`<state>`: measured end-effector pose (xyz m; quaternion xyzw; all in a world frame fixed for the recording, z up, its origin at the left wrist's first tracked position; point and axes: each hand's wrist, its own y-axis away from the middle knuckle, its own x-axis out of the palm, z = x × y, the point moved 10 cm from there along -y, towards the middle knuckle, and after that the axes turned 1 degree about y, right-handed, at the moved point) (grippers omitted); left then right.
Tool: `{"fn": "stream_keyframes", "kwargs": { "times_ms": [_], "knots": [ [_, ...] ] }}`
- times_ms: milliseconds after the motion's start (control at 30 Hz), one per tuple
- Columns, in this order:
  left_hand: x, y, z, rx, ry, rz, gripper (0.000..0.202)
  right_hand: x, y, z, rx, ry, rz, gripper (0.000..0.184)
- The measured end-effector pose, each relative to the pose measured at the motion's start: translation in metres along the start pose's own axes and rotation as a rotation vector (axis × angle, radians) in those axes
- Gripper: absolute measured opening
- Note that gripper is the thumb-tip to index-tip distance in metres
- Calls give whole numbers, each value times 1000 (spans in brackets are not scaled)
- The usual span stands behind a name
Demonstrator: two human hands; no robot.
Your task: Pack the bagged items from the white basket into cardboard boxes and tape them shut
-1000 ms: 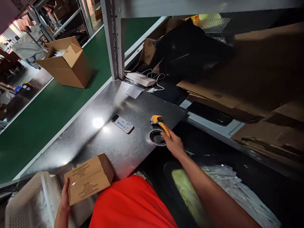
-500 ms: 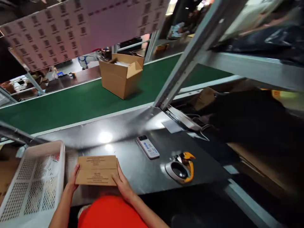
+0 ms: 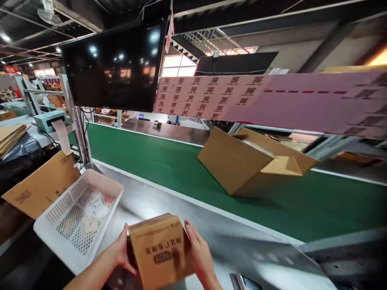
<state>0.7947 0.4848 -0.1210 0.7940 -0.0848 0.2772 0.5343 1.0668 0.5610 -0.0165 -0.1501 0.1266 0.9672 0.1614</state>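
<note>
A small brown cardboard box (image 3: 160,251) with dark printing on its face is held between my two hands above the metal bench. My left hand (image 3: 123,250) grips its left side, thumb low by the front edge. Against the right side presses my right hand (image 3: 200,255), its fingers pointing up. The box is tilted, so its printed face and part of its top show. To the left stands a white perforated plastic basket (image 3: 42,225) with a few small packets (image 3: 98,205) in it.
Beyond the metal bench (image 3: 139,197) runs a green conveyor belt (image 3: 169,169) carrying a large open carton (image 3: 232,161). A black screen (image 3: 111,72) and a pink code-printed board (image 3: 272,100) hang above. A flattened carton (image 3: 48,185) leans left; a phone (image 3: 249,283) lies at the bottom edge.
My view has swung up and left. The small box has been raised and tipped, now showing its printed face. The large carton appears nearer and further right; the tape dispenser is out of view.
</note>
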Motion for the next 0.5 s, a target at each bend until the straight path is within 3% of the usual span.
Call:
{"fn": "stream_keyframes", "kwargs": {
  "times_ms": [67, 133, 167, 233, 300, 400, 500],
  "knots": [
    [-7, 9, 9, -75, 0, -75, 109, 10, -8, 55, -235, 160, -89, 105],
    [-20, 23, -10, 54, -32, -157, 91, 46, 7, 73, -411, 418, 4, 90],
    [-28, 33, -30, 168, -74, -178, 80, 69, 19, 62, -429, 567, 102, 83],
    [-41, 58, -86, 431, -191, -176, 66, 108, 46, 10, -322, 826, 325, 77],
    [-56, 85, -149, 682, -381, -204, 78, 136, 78, -24, -456, 1007, 407, 92],
    [-85, 116, -222, 927, -810, -488, 72, 141, 98, -50, -625, 1138, 307, 94],
    [-91, 113, -250, 931, -1122, -760, 57, 125, 96, -47, -744, 1022, 253, 80]
  ]
}}
